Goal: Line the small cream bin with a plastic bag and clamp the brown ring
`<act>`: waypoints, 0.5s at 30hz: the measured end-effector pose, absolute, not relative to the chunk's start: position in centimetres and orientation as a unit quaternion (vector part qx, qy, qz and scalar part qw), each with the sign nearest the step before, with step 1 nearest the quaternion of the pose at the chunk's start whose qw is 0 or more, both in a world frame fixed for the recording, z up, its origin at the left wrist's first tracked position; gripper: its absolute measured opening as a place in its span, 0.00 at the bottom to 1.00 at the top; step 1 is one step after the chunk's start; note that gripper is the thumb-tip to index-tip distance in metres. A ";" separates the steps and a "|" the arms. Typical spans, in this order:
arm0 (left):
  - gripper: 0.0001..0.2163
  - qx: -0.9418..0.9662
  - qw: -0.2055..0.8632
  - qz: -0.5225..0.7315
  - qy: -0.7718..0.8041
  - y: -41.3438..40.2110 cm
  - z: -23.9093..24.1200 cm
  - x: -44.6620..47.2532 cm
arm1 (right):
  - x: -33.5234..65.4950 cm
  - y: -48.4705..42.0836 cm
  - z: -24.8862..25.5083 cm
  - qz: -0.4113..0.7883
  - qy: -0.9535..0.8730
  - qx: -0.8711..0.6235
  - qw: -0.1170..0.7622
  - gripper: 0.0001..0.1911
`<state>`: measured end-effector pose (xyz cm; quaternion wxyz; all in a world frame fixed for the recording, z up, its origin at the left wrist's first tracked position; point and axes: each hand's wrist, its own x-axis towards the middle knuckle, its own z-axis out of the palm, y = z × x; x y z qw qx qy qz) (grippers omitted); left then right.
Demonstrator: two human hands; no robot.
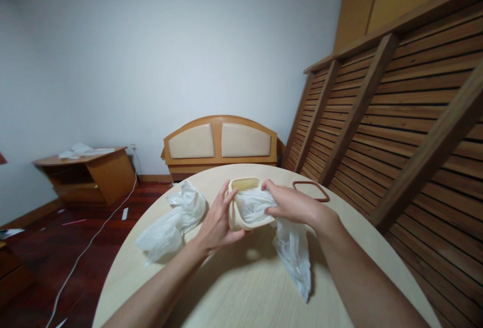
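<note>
A cream plastic container is tilted above the round pale table. My left hand grips its left side, fingers wrapped round the wall. My right hand presses a white plastic bag into the container's mouth; part of the bag fills the opening and the rest hangs down over the rim toward the table. A second crumpled white plastic bag lies on the table to the left of my left hand.
A brown rectangular ring, like a lid seal, lies on the table's far right. A slatted wooden bed frame leans on the right. A headboard stands against the wall; a wooden desk and a white cable are at the left.
</note>
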<state>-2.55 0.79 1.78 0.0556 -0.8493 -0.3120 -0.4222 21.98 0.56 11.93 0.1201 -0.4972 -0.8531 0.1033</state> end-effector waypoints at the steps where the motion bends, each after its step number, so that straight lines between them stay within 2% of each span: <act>1: 0.44 -0.850 0.059 -0.424 -0.306 0.5 2.0 -2.5 | 22.0 0.5 12.0 0.101 -0.856 -0.494 0.117 0.24; 5: 0.27 -0.848 0.077 -0.440 -0.285 -0.3 2.5 -2.1 | 22.4 0.5 12.1 0.081 -0.872 -0.468 0.117 0.16; 7: 0.20 -0.846 0.088 -0.443 -0.283 -0.5 2.5 -2.0 | 22.8 0.6 12.2 0.073 -0.878 -0.458 0.120 0.16; 13: 0.14 -0.839 0.102 -0.444 -0.298 -0.3 2.1 -1.6 | 23.7 -0.3 12.6 0.111 -0.887 -0.428 0.135 0.25; 15: 0.13 -0.835 0.096 -0.449 -0.303 -0.2 2.0 -1.5 | 23.8 -0.4 12.7 0.107 -0.886 -0.433 0.131 0.25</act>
